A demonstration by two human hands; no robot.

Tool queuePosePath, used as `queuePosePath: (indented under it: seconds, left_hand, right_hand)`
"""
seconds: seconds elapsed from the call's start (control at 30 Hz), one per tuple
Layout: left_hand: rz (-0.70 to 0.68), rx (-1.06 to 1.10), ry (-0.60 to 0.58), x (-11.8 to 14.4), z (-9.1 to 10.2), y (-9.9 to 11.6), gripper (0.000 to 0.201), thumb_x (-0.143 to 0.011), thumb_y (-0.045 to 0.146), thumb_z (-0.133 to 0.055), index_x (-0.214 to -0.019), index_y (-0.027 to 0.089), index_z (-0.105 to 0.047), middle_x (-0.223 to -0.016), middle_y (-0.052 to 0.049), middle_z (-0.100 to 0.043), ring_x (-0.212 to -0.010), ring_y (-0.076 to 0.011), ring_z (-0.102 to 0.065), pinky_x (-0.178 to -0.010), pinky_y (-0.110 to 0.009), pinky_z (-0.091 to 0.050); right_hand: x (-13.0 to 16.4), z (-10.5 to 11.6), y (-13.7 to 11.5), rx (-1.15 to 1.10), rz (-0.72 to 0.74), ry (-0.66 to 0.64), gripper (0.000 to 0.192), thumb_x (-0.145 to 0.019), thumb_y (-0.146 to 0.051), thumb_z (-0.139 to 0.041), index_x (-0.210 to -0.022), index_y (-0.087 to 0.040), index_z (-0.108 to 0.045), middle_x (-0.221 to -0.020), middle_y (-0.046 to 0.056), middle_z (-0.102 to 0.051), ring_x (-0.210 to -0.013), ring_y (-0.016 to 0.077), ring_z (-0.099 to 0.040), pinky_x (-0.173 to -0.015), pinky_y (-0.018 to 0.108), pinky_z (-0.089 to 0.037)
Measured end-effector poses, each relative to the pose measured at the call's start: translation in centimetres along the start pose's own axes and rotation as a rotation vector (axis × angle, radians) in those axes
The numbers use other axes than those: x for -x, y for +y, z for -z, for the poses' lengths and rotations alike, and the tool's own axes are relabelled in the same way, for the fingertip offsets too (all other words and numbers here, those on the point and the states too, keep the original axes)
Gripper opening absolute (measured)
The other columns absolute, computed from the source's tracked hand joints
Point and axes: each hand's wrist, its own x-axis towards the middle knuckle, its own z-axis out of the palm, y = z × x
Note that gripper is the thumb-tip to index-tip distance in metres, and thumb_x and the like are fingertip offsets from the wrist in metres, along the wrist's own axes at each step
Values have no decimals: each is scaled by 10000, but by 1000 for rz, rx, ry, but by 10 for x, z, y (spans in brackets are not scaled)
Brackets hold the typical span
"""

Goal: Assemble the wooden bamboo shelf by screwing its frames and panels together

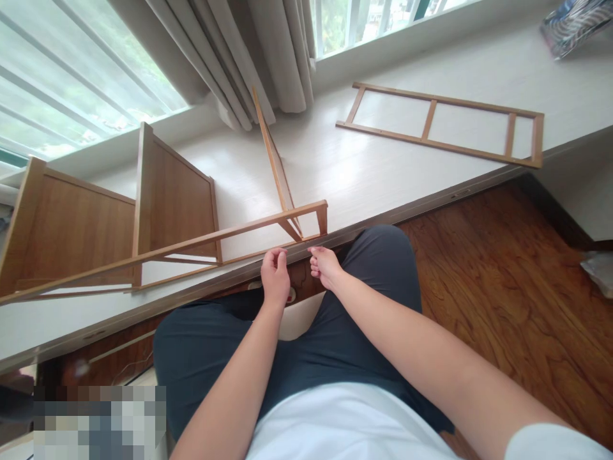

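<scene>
My left hand (276, 275) is closed with its fingers curled, just in front of the ledge's edge. A short way to its right, my right hand (324, 264) is closed too, thumb against the bent forefinger. Anything either hand holds is too small or hidden to make out. Right beyond both hands lies a partly joined wooden shelf frame (230, 231) on its side. Brown wooden panels (182, 191) stand up from it at the left, and a thinner upright panel (274, 160) rises near its right end.
A separate ladder-like wooden frame (428, 120) lies flat on the white window ledge (330, 172). Grey curtains (282, 51) hang behind. A patterned plastic-wrapped bundle (575, 29) sits at the far right. Below is wooden flooring (479, 255), with a clear plastic bag (598, 271) at right.
</scene>
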Motion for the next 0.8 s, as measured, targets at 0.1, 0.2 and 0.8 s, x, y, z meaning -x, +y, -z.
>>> queuePosePath:
  seconds: [0.1,0.2,0.8]
  left_hand:
    - [-109,-69,32,-18,4,5,214,-922,324,-519,-964,187,-678,-982,-57,-696,-930,-186,-623,-841,-298,-465]
    - [-126,-91,-10,-38,1,2,222,-925,316,-522,-995,188,-690,-993,-61,-693,-899,-186,-617,-807,-295,-464]
    - [-40,-198,-197,-71,-13,-12,233,-869,278,-544,-786,197,-746,-752,-27,-683,-634,-170,-532,-658,-285,-410]
  right_hand:
    - [-6,-3,-1,-34,-6,16,88,-938,-272,-559,-917,-207,-503,-453,-138,-330,-368,46,-214,-400,178,-170]
    - [-11,-8,-1,-50,-25,25,125,-937,-273,-578,-878,-208,-490,-451,-134,-337,-367,42,-210,-395,179,-164]
    - [-22,-18,5,-34,44,57,172,-901,-247,-587,-844,-226,-426,-469,-134,-334,-376,43,-228,-378,174,-155]
